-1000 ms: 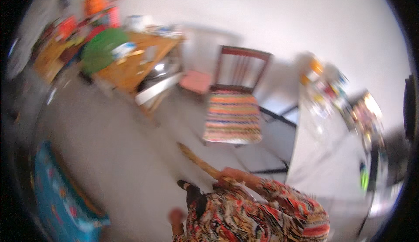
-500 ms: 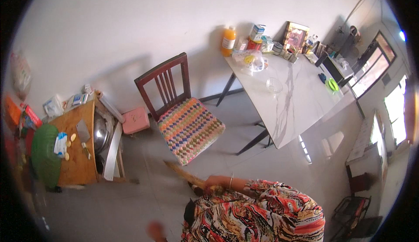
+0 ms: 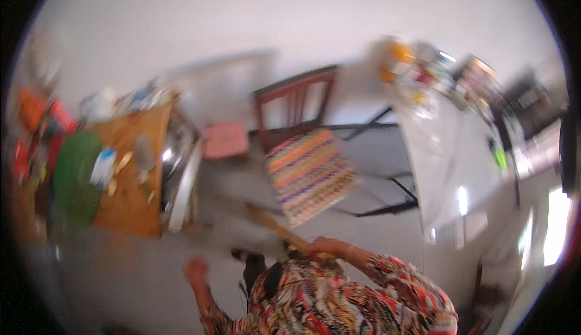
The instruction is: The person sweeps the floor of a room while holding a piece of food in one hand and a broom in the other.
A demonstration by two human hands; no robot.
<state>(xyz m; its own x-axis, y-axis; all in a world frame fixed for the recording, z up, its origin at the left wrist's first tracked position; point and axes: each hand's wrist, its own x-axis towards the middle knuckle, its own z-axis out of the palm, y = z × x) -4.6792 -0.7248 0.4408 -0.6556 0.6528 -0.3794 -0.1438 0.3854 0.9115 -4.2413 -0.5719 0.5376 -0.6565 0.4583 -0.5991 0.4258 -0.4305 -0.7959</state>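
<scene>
My right hand (image 3: 328,247) is closed around a long, yellowish-brown stick-like thing (image 3: 279,224). It slants up and to the left from my fist, in front of my body, and its far end lies in line with the floor left of the chair. Motion blur hides its exact kind. My left hand (image 3: 195,271) hangs over the floor at the lower left, away from the stick-like thing; its fingers are smeared, and I make out nothing in it. Ahead stands a dark red wooden chair (image 3: 296,102) with a striped, multicoloured seat cover (image 3: 311,172).
At left, a wooden table (image 3: 136,196) bears a cleaver (image 3: 144,152), pale pieces, a blue-white packet (image 3: 103,167) and a green rounded thing (image 3: 77,178). A pink box (image 3: 226,140) sits by the wall. The white marbled table (image 3: 445,172) at right carries an orange bottle (image 3: 396,61) and packages.
The view has swung left, so the chair and both tables sit further right. My left arm has come further into view. My right hand keeps its hold on the stick-like thing.
</scene>
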